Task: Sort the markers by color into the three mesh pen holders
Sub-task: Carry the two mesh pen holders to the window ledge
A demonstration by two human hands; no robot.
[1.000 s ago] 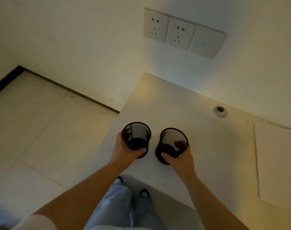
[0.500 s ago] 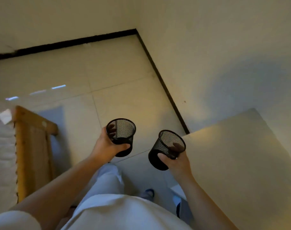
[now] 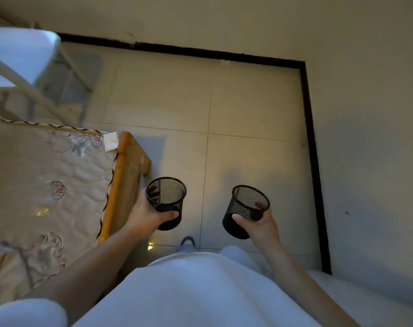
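Observation:
I carry two black mesh pen holders above the tiled floor. My left hand (image 3: 146, 214) grips the left mesh holder (image 3: 167, 200), thumb across its front and fingers showing through the mesh. My right hand (image 3: 259, 226) grips the right mesh holder (image 3: 246, 210), which tilts to the left, thumb on its side and a fingertip inside the rim. Both holders look empty. No markers and no third holder are in view.
A bed with a quilted floral mattress (image 3: 42, 185) and a wooden frame (image 3: 127, 175) stands at the left. A white chair (image 3: 23, 57) is at the upper left. Beige floor tiles (image 3: 248, 109) lie ahead, bounded by a black skirting (image 3: 315, 161) and walls.
The view has swung left, away from the desk, which has left the frame; the bed has come into view. Both hands still hold the holders, now further apart.

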